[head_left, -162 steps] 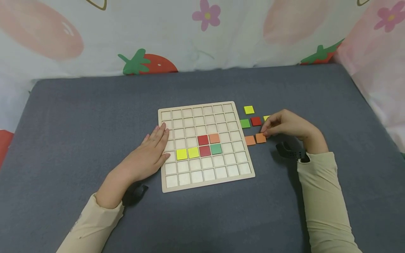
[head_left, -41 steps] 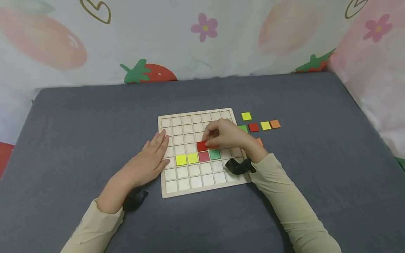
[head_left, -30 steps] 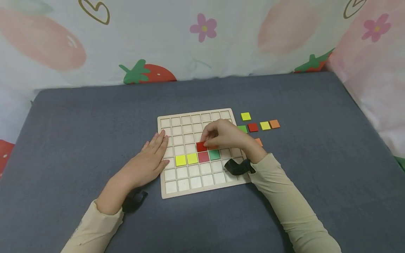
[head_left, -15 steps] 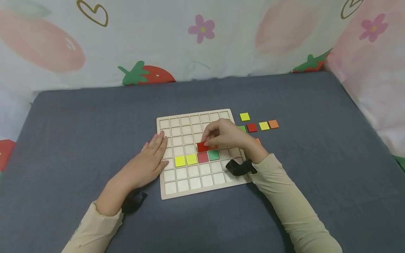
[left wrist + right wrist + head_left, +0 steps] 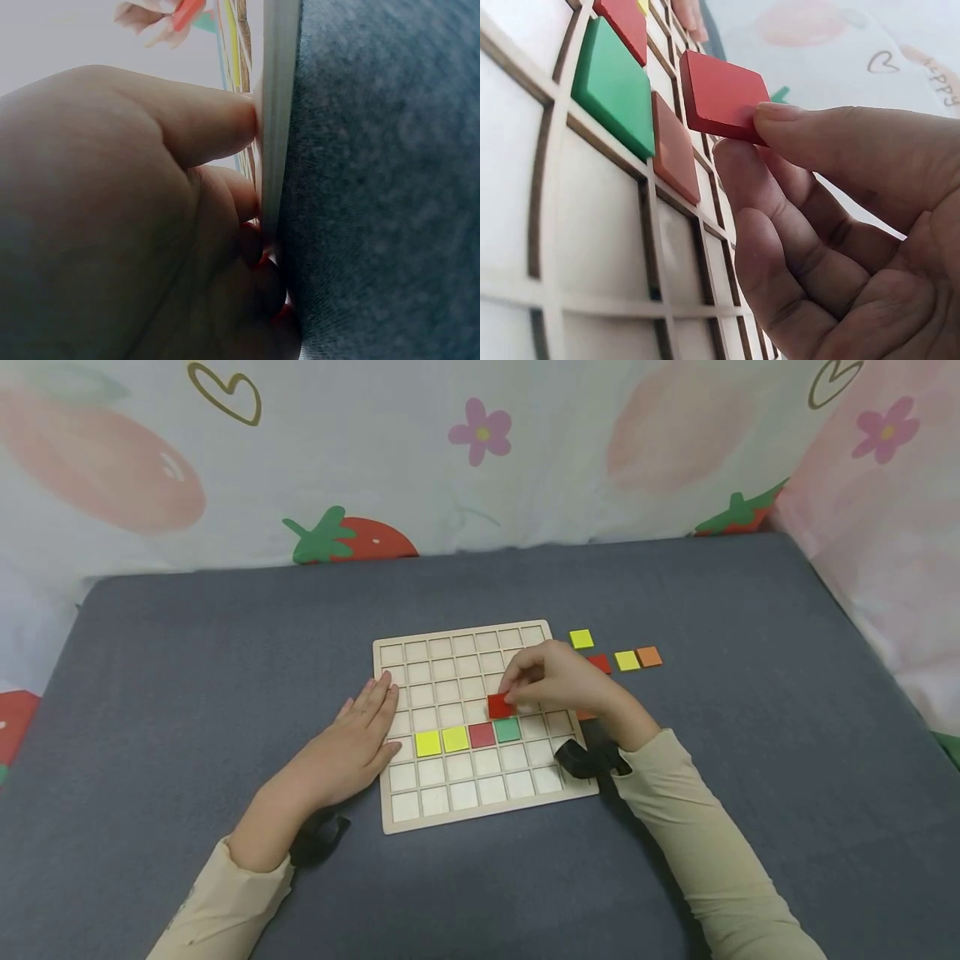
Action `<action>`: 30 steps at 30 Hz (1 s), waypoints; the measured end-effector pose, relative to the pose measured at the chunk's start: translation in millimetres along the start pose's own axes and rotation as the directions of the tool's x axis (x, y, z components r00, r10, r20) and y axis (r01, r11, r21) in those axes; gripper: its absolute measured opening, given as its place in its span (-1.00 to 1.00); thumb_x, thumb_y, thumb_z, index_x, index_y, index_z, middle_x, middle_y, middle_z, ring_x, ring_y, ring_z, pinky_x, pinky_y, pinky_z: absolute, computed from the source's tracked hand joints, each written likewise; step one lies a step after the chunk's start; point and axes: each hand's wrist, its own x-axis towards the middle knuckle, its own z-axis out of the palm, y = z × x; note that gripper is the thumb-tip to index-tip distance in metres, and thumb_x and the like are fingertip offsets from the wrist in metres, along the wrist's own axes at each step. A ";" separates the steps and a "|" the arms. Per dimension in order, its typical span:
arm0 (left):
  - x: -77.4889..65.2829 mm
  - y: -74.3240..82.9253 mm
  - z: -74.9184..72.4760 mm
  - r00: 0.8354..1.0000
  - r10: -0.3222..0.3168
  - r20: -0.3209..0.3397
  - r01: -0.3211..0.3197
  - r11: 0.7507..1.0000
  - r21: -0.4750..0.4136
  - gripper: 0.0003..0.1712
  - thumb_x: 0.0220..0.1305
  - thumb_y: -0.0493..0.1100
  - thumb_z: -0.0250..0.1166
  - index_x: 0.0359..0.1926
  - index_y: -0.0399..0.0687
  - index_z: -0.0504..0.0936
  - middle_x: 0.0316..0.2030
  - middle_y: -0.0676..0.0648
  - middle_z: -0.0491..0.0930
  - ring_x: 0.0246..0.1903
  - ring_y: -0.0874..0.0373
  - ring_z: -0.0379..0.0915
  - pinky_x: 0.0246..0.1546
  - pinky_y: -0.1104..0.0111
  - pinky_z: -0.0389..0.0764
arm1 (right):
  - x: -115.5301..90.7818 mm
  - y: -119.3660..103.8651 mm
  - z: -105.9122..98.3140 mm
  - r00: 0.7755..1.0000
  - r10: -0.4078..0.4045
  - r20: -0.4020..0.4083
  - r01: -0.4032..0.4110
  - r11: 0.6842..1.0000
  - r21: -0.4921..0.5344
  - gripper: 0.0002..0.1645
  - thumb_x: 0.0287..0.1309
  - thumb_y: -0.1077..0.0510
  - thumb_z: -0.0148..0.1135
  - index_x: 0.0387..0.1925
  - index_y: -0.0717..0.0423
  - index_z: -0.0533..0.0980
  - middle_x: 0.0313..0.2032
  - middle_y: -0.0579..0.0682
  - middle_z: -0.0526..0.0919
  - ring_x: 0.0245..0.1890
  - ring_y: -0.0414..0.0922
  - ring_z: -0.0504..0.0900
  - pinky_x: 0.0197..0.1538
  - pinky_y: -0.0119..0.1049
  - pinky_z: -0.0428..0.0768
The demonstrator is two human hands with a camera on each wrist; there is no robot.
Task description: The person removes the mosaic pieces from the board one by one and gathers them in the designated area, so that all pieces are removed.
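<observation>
My right hand [image 5: 558, 681] pinches a red square tile [image 5: 499, 705] by its edge, above the wooden grid board [image 5: 491, 808]. In the right wrist view the held tile [image 5: 724, 94] is tilted and clear of the cells, between thumb and fingertips. My left hand [image 5: 341, 739] rests on the board's left edge with fingers straight. Two yellow tiles [image 5: 427, 743], another red tile [image 5: 482, 735] and a green tile [image 5: 507, 729] lie in one row of cells. An orange tile [image 5: 676, 150] sits in the cell beyond the green one; red tile and hand cover it in the head view.
Right of the board lie loose tiles: yellow [image 5: 581, 638], red [image 5: 600, 663], yellow [image 5: 627, 660] and orange [image 5: 648, 657]. Part of another orange tile [image 5: 586, 715] shows beside my right wrist. Dark grey cloth [image 5: 225, 635] covers the table, with a printed curtain [image 5: 555, 468] behind it.
My right hand came from the loose tiles onto the board, took hold of the red tile in the grid, and has just moved it up and right. The left hand stays put.
</observation>
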 end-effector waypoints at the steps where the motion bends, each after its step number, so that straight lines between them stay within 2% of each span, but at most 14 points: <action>1: 0.0 -0.1 0.1 1.000 0.000 0.000 0.000 1.000 0.000 -0.25 0.44 -0.08 -0.04 0.43 -0.39 -0.14 0.45 -0.29 -0.30 0.42 -0.15 -0.40 0.34 -0.06 -0.12 | -0.9 0.0 -0.8 1.000 0.001 -0.004 -0.001 1.000 0.004 -0.94 0.03 0.35 0.34 -0.38 0.23 0.65 -0.48 -0.03 0.65 -0.44 -0.07 0.58 -0.32 -0.31 0.52; 11: 0.1 -0.5 -0.5 1.000 0.016 -0.013 -0.016 1.000 0.005 -0.27 0.45 -0.09 -0.05 0.42 -0.40 -0.12 0.45 -0.30 -0.29 0.42 -0.16 -0.38 0.34 -0.05 -0.10 | -7.4 3.7 -9.3 1.000 -0.014 -0.008 0.014 0.999 0.041 -0.95 0.05 0.38 0.31 -0.37 0.28 0.63 -0.44 0.00 0.66 -0.40 0.00 0.62 -0.30 -0.30 0.56; 17: 0.5 -1.2 -0.5 1.000 0.017 -0.013 -0.017 1.000 0.000 -0.26 0.44 -0.09 -0.04 0.42 -0.41 -0.12 0.45 -0.30 -0.29 0.42 -0.16 -0.39 0.34 -0.06 -0.10 | -11.5 5.6 -14.6 1.000 -0.009 -0.019 0.010 1.000 0.027 -0.95 0.04 0.37 0.32 -0.38 0.27 0.63 -0.45 0.01 0.66 -0.43 -0.01 0.61 -0.32 -0.29 0.55; 25: 0.7 -2.2 0.2 1.000 0.007 -0.002 -0.007 1.000 0.002 -0.26 0.45 -0.08 -0.04 0.43 -0.39 -0.13 0.45 -0.28 -0.31 0.42 -0.14 -0.41 0.34 -0.05 -0.11 | -20.6 10.2 -21.8 0.999 0.032 -0.044 -0.032 0.999 0.006 -0.94 0.06 0.36 0.32 -0.36 0.27 0.63 -0.47 0.01 0.65 -0.44 -0.06 0.59 -0.33 -0.33 0.52; 30: 0.7 -1.6 0.2 1.000 0.011 -0.011 -0.011 1.000 0.002 -0.26 0.44 -0.09 -0.03 0.42 -0.40 -0.11 0.45 -0.29 -0.30 0.42 -0.16 -0.39 0.33 -0.06 -0.09 | -27.6 15.2 -27.2 0.997 0.061 -0.054 -0.060 0.998 0.027 -0.93 0.04 0.37 0.33 -0.36 0.29 0.62 -0.46 0.03 0.66 -0.44 -0.08 0.60 -0.29 -0.34 0.55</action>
